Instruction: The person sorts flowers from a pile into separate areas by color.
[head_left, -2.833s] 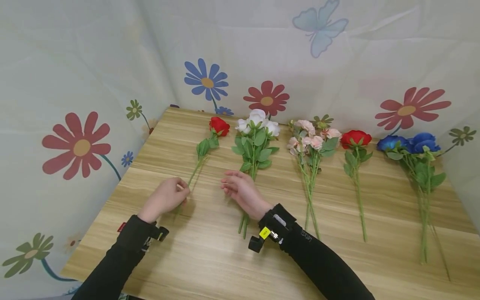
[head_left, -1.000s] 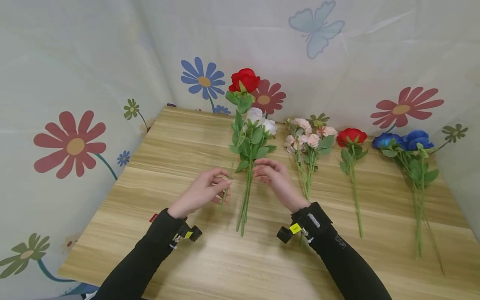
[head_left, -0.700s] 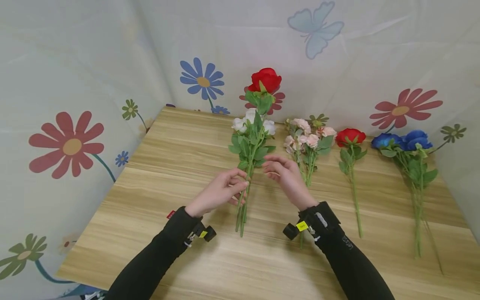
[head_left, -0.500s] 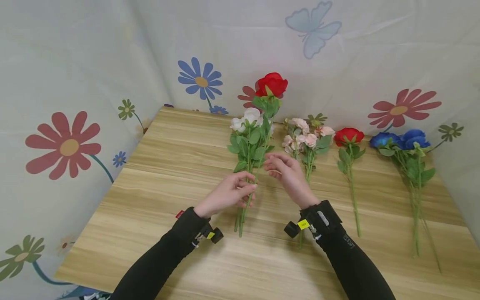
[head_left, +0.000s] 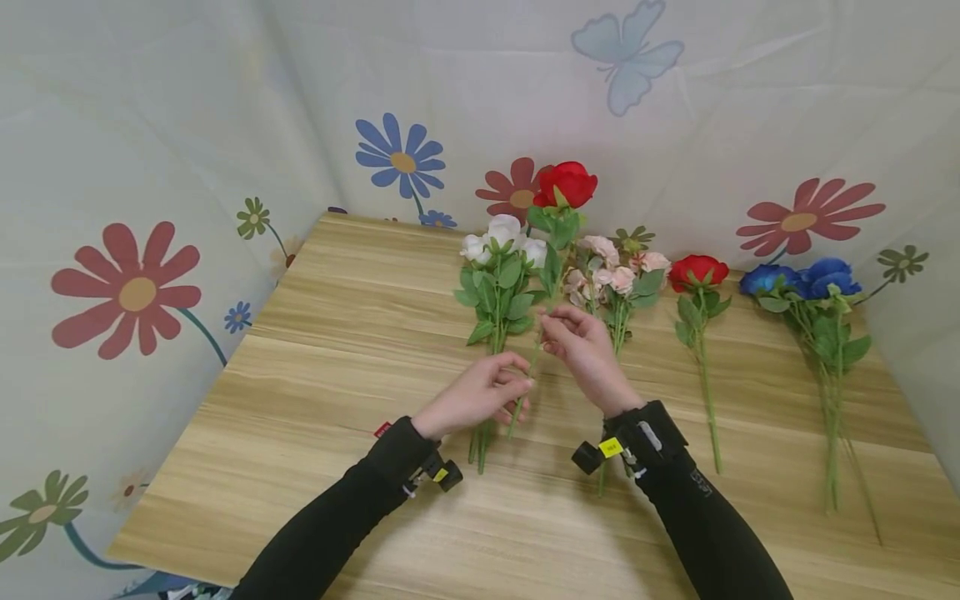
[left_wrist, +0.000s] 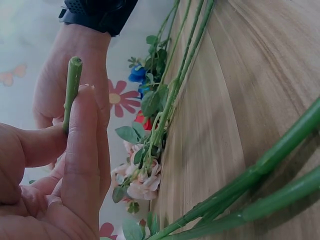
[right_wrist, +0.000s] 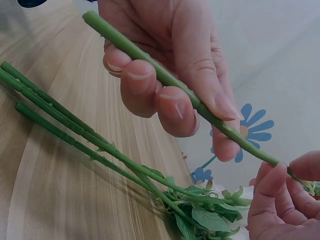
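Raised off the table, a red artificial rose (head_left: 567, 183) leans up and to the right. My left hand (head_left: 480, 392) grips its green stem (right_wrist: 170, 80) low down, thumb against the fingers, with the cut end sticking out in the left wrist view. Higher on the same stem, my right hand (head_left: 585, 354) pinches with thumb and fingertips, as the right wrist view shows. Below and left of the rose lies a bunch of white flowers (head_left: 502, 233) with leafy stems. Behind my right hand is a bunch of pink flowers (head_left: 622, 279), its stems partly hidden by the wrist.
Farther right on the wooden table (head_left: 300, 375) lie another red rose (head_left: 699, 272) and blue flowers (head_left: 828, 277), stems toward me. A flower-printed curtain (head_left: 480, 67) stands along the table's back and left sides.
My left hand has lifted the red rose from the table's left and carried it right, past the white flowers. My right hand has moved right and now pinches the stem too.
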